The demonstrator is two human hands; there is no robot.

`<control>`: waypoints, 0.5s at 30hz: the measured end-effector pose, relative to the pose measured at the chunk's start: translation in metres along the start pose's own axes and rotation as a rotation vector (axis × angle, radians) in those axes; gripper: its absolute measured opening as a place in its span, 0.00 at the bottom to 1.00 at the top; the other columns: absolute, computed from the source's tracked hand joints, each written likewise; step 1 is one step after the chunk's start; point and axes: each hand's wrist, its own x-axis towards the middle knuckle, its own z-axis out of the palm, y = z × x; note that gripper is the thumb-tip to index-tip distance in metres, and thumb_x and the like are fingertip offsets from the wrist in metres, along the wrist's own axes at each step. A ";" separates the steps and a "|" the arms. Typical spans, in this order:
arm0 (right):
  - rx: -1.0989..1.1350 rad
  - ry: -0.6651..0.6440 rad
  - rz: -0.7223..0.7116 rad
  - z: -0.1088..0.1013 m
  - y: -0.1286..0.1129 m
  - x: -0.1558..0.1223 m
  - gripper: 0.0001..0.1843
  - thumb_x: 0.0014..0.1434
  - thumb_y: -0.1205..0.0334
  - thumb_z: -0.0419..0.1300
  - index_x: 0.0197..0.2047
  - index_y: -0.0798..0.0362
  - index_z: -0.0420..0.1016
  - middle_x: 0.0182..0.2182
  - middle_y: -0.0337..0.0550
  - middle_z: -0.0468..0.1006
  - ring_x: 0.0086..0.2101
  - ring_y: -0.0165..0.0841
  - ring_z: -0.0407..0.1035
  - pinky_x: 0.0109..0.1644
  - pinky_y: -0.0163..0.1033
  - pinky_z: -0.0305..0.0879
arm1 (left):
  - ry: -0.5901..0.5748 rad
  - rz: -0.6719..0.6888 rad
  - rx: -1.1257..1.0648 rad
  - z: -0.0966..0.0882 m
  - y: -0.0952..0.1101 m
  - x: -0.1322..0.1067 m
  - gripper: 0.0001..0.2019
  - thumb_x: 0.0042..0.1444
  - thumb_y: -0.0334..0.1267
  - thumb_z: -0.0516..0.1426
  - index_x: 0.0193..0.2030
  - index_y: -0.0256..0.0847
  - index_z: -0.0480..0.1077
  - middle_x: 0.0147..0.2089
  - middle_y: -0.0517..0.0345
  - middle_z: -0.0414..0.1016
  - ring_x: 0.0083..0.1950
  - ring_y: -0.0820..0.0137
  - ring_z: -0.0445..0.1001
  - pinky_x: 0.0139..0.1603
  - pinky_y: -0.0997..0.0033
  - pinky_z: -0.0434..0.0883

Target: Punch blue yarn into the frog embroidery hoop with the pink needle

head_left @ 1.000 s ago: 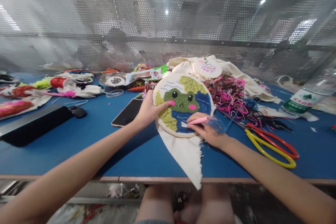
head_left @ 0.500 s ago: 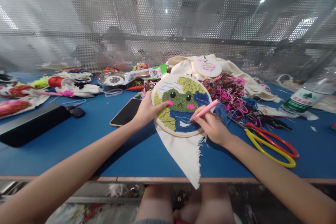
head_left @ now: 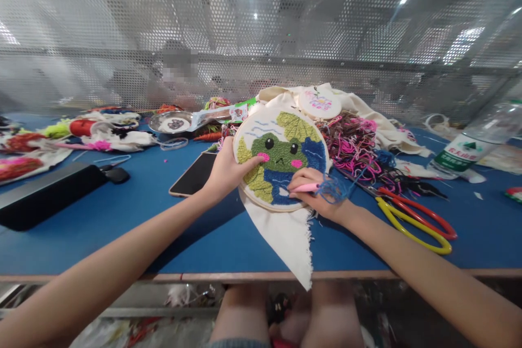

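Observation:
My left hand [head_left: 226, 169] grips the left rim of a round embroidery hoop [head_left: 282, 157] and holds it tilted up above the blue table [head_left: 134, 217]. The hoop shows a green frog with pink cheeks, yellow-green leaves and blue water. Loose cream cloth [head_left: 285, 239] hangs from the hoop over the table's front edge. My right hand [head_left: 316, 193] is closed on a pink punch needle [head_left: 304, 187], its tip at the blue patch in the hoop's lower part. Blue yarn [head_left: 334, 187] trails from the needle.
A phone [head_left: 196, 174] lies left of the hoop, with a black bar and mouse [head_left: 53, 190] further left. Red and yellow scissors [head_left: 411, 217], a yarn tangle [head_left: 359, 147], a second small hoop [head_left: 320, 103] and a plastic bottle [head_left: 477, 141] lie to the right. Perforated metal screen [head_left: 261, 38] stands behind.
My right hand lifted the pink needle off the cloth half a second ago, then brought it down flat again to the blue patch. The hoop stayed in my left hand.

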 end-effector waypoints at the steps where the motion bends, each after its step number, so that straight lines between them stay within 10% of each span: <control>1: 0.003 -0.003 -0.010 0.000 0.001 0.000 0.06 0.59 0.60 0.57 0.33 0.50 0.73 0.35 0.43 0.75 0.39 0.35 0.69 0.47 0.44 0.64 | 0.000 0.002 0.002 0.000 0.000 0.000 0.26 0.42 0.53 0.63 0.40 0.39 0.61 0.39 0.55 0.69 0.43 0.62 0.71 0.39 0.65 0.68; 15: 0.089 0.077 0.212 -0.010 0.001 -0.007 0.05 0.62 0.60 0.51 0.37 0.50 0.66 0.36 0.44 0.75 0.37 0.35 0.72 0.43 0.44 0.68 | -0.084 -0.057 -0.029 0.004 -0.020 0.006 0.32 0.41 0.54 0.63 0.49 0.38 0.62 0.46 0.49 0.71 0.47 0.59 0.72 0.44 0.59 0.70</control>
